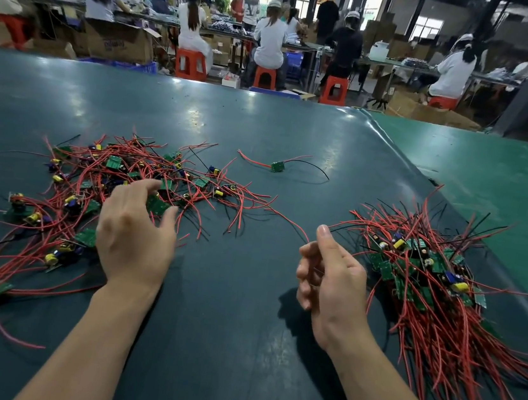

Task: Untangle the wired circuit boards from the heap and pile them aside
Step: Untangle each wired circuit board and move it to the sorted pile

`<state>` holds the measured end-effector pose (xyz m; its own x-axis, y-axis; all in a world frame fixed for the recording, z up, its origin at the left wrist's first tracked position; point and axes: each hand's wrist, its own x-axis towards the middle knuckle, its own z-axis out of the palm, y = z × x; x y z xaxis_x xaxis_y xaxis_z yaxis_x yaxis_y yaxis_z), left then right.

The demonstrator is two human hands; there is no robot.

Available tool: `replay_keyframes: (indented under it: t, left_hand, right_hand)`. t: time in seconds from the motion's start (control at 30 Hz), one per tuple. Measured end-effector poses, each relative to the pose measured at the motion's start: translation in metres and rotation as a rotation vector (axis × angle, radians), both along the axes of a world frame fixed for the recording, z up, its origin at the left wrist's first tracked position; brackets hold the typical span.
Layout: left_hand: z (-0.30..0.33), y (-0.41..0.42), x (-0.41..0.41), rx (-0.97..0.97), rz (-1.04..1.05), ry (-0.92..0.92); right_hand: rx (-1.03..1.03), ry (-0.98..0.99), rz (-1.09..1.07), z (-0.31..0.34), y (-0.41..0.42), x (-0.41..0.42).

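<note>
A tangled heap (118, 182) of small green circuit boards with red and black wires lies on the left of the dark mat (227, 295). My left hand (136, 240) reaches into the heap, thumb and fingers curled round one green board (157, 205). My right hand (330, 274) is at mid-table with its fingers curled. A long red wire (287, 219) from the heap ends between its thumb and forefinger. A sorted pile (429, 280) of boards, wires lying roughly parallel, sits just right of that hand. One single board (277, 166) lies apart farther back.
A lighter green mat (491, 181) adjoins the dark one at the far right. Beyond the table's far edge, several people sit on red stools (191, 64) at other benches, with cardboard boxes (119, 44) on the floor.
</note>
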<state>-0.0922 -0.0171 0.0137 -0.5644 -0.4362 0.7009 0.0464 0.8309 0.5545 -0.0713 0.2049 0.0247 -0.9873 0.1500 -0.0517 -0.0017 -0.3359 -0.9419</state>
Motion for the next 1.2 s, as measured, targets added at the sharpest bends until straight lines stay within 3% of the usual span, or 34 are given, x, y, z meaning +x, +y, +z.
replay_keyframes:
  t: [0.17,0.33,0.47,0.57,0.67,0.77,0.87,1.03,1.2]
  left_hand:
    - [0.006,0.018,0.005,-0.124,-0.168,0.312]
    - [0.01,0.054,0.024,-0.152,-0.56,0.484]
    - [0.005,0.076,0.031,-0.141,-0.821,0.392]
    - [0.003,0.081,0.03,-0.048,-0.897,0.346]
    - [0.001,0.085,0.027,0.308,-0.883,0.292]
    - [0.003,0.086,0.025,0.667,-0.905,0.049]
    - [0.003,0.088,0.024,0.671,-0.937,-0.108]
    - [0.002,0.089,0.023,0.809,-0.914,-0.129]
    - [-0.001,0.091,0.019,0.91,-0.906,-0.13]
  right_hand:
    - [0.074,-0.016,0.041,-0.002,0.0,0.0]
    - [0.131,0.065,0.283,-0.005,-0.005,0.003]
    - [0.018,0.127,0.35,-0.005,-0.005,0.005]
    - [-0.008,0.151,0.291,-0.004,0.0,0.004]
    - [-0.03,0.157,0.204,-0.002,0.002,0.003]
    - [0.008,0.143,0.168,-0.002,0.003,0.004]
    - [0.061,0.13,0.144,-0.004,0.002,0.006]
    - [0.143,0.131,-0.039,-0.005,0.004,0.003]
    - [0.099,0.154,-0.156,-0.005,0.006,-0.002]
